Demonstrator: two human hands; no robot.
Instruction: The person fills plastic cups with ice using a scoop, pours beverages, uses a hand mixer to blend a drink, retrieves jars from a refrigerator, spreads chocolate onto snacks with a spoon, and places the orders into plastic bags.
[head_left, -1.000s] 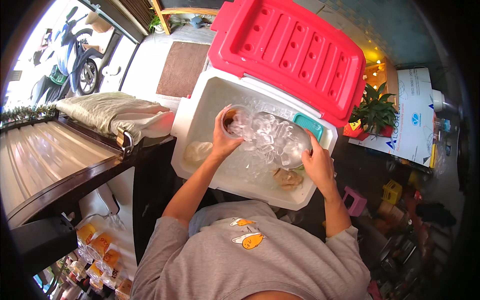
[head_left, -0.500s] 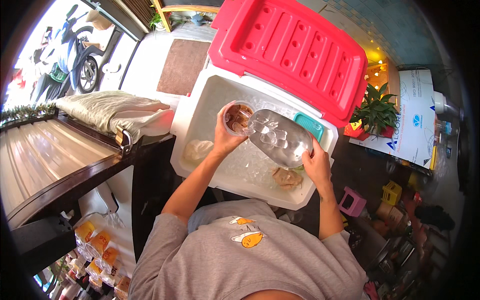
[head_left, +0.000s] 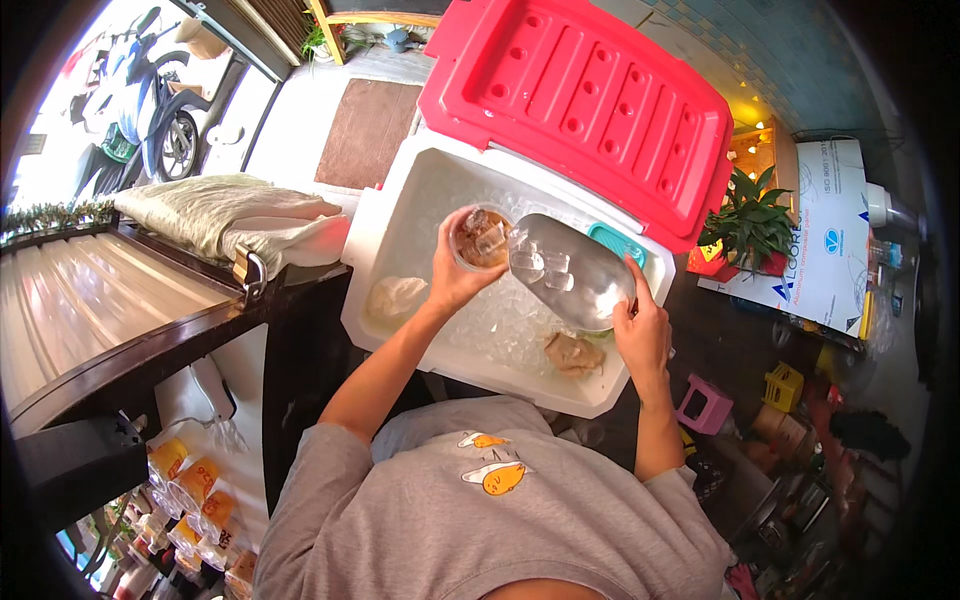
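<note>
My left hand (head_left: 457, 270) is wrapped round a clear plastic cup (head_left: 481, 238) holding a brown drink with ice cubes in it. In my right hand (head_left: 643, 330) is a metal ice scoop (head_left: 585, 280), its front end right beside the cup's rim. A few ice cubes (head_left: 545, 266) lie in the scoop toward that end. Both are held above a white cooler box (head_left: 385, 240) full of loose ice (head_left: 490, 330). A teal plastic container (head_left: 618, 243) sits in the cooler beyond the scoop, partly hidden by it.
The cooler's red lid (head_left: 590, 110) stands open at the back. In the cooler's near right corner lies a brownish bag (head_left: 574, 353), and a whitish bundle (head_left: 397, 297) is at its left. A dark-framed counter (head_left: 130, 330) with a folded cloth (head_left: 235, 220) borders the left. A potted plant (head_left: 750, 215) stands right.
The scoop has shifted slightly right, and fewer ice cubes lie in it. More ice shows in the cup, which has moved little.
</note>
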